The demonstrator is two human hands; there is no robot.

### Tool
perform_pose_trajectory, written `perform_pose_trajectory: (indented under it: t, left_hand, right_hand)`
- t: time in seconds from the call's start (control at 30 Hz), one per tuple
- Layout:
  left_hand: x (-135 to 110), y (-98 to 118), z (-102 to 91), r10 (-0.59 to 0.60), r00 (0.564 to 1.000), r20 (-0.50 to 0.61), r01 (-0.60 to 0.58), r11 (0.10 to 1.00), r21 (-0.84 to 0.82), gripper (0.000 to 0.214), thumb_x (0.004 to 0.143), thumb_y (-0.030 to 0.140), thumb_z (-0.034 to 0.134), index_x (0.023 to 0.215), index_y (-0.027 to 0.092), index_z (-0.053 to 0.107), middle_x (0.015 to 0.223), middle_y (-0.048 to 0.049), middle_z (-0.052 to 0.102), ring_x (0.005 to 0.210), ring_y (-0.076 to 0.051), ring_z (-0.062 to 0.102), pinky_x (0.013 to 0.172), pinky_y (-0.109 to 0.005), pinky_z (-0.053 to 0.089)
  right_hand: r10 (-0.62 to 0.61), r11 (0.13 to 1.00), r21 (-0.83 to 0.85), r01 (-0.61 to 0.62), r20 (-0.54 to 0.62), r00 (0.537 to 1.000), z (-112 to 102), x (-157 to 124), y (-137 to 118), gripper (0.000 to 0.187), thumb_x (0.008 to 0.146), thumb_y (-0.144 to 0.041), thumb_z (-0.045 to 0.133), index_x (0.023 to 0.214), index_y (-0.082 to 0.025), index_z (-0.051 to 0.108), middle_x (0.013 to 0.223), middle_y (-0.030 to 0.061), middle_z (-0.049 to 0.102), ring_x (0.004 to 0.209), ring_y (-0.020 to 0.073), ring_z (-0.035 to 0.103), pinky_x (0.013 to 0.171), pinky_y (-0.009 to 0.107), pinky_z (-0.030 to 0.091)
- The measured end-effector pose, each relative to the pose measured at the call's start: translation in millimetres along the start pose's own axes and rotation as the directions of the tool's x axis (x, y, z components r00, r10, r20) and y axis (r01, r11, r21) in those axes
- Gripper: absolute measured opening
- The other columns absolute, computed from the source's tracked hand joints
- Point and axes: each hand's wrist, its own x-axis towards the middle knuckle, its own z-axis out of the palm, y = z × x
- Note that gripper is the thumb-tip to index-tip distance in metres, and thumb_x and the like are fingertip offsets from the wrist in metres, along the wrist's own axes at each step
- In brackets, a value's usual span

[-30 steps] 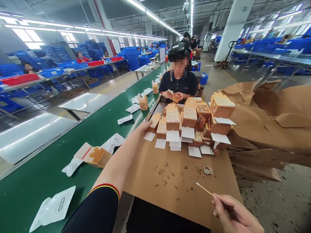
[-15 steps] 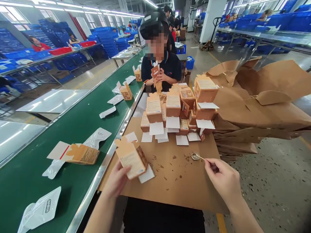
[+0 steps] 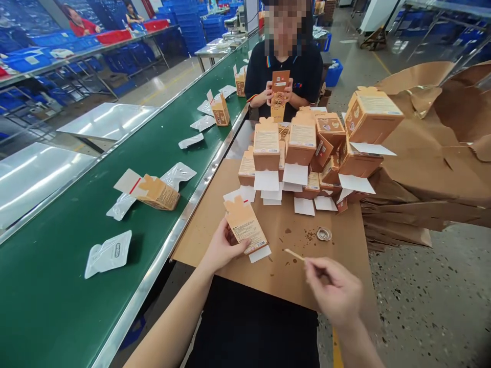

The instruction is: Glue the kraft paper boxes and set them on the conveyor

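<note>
My left hand [image 3: 226,248] grips an orange and brown printed carton [image 3: 246,229] by its side, thumb on the printed face. White flaps stick out at the carton's top and bottom. Between the thumb and fingers of my right hand [image 3: 335,289] is a thin pale wooden stick [image 3: 294,254], its tip pointing left toward the carton. The stick's tip is apart from the carton. A small round metal dish [image 3: 324,234] lies beyond my right hand, with dark crumbs and stains on the brown board beside it.
Several cartons [image 3: 303,138] are piled at the far end of the cardboard-topped table [image 3: 215,199]. A green conveyor [image 3: 153,250] on the left carries silver pouches [image 3: 108,254] and open cartons. A co-worker [image 3: 284,66] opposite holds a carton. Brown paper [image 3: 433,184] is stacked at right.
My right hand has drawn the stick from the metal dish, leftward toward the carton. The carton in my left hand has turned more upright. The view has tipped down; the conveyor's goods have shifted.
</note>
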Motion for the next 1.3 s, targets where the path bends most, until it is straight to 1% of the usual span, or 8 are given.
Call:
perform_pose_trajectory:
  t: [0.13, 0.27, 0.57, 0.77, 1.0, 1.1, 1.17, 1.3]
  left_hand:
    - [-1.9, -0.5, 3.8, 0.005, 1.0, -0.002, -0.005, 1.0, 0.003, 0.085, 0.067, 0.055, 0.112, 0.136, 0.023, 0.072, 0.136, -0.0181, 0.087, 0.129, -0.041, 0.086, 0.111, -0.054, 0.071]
    - [-0.9, 1.0, 5.8, -0.001, 1.0, 0.014, 0.001, 1.0, -0.006, 0.083, 0.069, 0.054, 0.111, 0.136, 0.023, 0.071, 0.132, -0.0171, 0.088, 0.127, -0.04, 0.086, 0.108, -0.053, 0.072]
    - [-19.5, -8.2, 20.1, 0.124, 0.992, -0.022, -0.12, 0.985, 0.128, 0.076, 0.075, 0.044, 0.105, 0.139, 0.027, 0.067, 0.134, -0.0122, 0.083, 0.129, -0.037, 0.082, 0.114, -0.053, 0.068]
    - [-36.3, -25.3, 23.9, 0.133, 0.991, 0.002, -0.129, 0.963, 0.236, 0.067, 0.078, 0.035, 0.102, 0.138, 0.033, 0.071, 0.124, -0.0098, 0.085, 0.115, -0.036, 0.084, 0.102, -0.05, 0.068]
    - [-33.1, -35.2, 32.3, 0.243, 0.97, -0.017, -0.228, 0.931, 0.285, 0.069, 0.079, 0.029, 0.098, 0.141, 0.034, 0.07, 0.124, -0.0078, 0.085, 0.111, -0.034, 0.083, 0.098, -0.047, 0.067]
    - [-36.0, -28.7, 12.8, 0.278, 0.952, -0.126, -0.225, 0.918, 0.327, 0.071, 0.078, 0.028, 0.099, 0.142, 0.032, 0.069, 0.128, -0.0098, 0.085, 0.116, -0.036, 0.084, 0.103, -0.049, 0.068]
    - [-43.3, -21.5, -19.6, 0.293, 0.911, -0.291, -0.187, 0.921, 0.34, 0.07, 0.074, 0.032, 0.101, 0.136, 0.029, 0.069, 0.127, -0.011, 0.085, 0.12, -0.039, 0.084, 0.107, -0.051, 0.068]
    - [-73.6, -13.8, -110.2, 0.294, 0.682, -0.67, -0.097, 0.944, 0.315, 0.085, 0.065, 0.044, 0.107, 0.135, 0.028, 0.061, 0.135, -0.0119, 0.083, 0.134, -0.041, 0.081, 0.118, -0.055, 0.067]
  right_hand:
    - [-0.064, 0.993, 0.11, 0.052, 0.108, 0.992, 50.9, -13.2, -18.2, 0.025, 0.112, -0.018, 0.069, 0.092, -0.024, 0.083, 0.073, -0.0006, 0.077, 0.058, 0.0133, 0.07, 0.059, 0.023, 0.061]
    - [-0.082, 0.991, 0.113, 0.066, 0.145, 0.986, 70.5, -11.8, -13.0, 0.025, 0.111, -0.017, 0.067, 0.091, -0.025, 0.08, 0.072, -0.0017, 0.074, 0.058, 0.0127, 0.068, 0.059, 0.022, 0.059]
    - [-0.023, 0.994, 0.106, 0.017, 0.055, 0.998, 34.2, -14.5, -9.3, 0.024, 0.111, -0.019, 0.072, 0.09, -0.025, 0.083, 0.072, -0.0003, 0.076, 0.057, 0.0136, 0.069, 0.058, 0.022, 0.06]
    - [0.105, 0.989, 0.101, -0.104, -0.008, 0.994, -0.4, -30.8, -10.3, 0.023, 0.111, -0.028, 0.076, 0.089, -0.025, 0.085, 0.071, 0.0017, 0.078, 0.055, 0.0151, 0.07, 0.054, 0.024, 0.061]
    - [0.032, 0.991, 0.131, -0.034, 0.018, 0.999, 12.4, -25.3, -19.7, 0.023, 0.11, -0.027, 0.076, 0.089, -0.025, 0.085, 0.071, 0.0009, 0.078, 0.052, 0.0145, 0.069, 0.055, 0.024, 0.062]
    - [0.035, 0.989, 0.141, -0.034, -0.002, 0.999, 15.8, -29.8, -18.6, 0.02, 0.109, -0.03, 0.081, 0.09, -0.025, 0.086, 0.072, 0.0012, 0.078, 0.053, 0.0151, 0.069, 0.057, 0.025, 0.062]
    - [0.077, 0.989, 0.13, -0.075, -0.01, 0.997, 12.7, -36.2, -13.9, 0.02, 0.108, -0.034, 0.085, 0.09, -0.026, 0.088, 0.073, 0.0018, 0.077, 0.055, 0.0161, 0.07, 0.058, 0.026, 0.063]
    - [0.171, 0.983, 0.062, -0.17, -0.015, 0.985, 3.6, -46.5, -6.3, 0.031, 0.108, -0.049, 0.087, 0.089, -0.025, 0.089, 0.071, 0.0037, 0.076, 0.056, 0.0187, 0.071, 0.059, 0.027, 0.066]
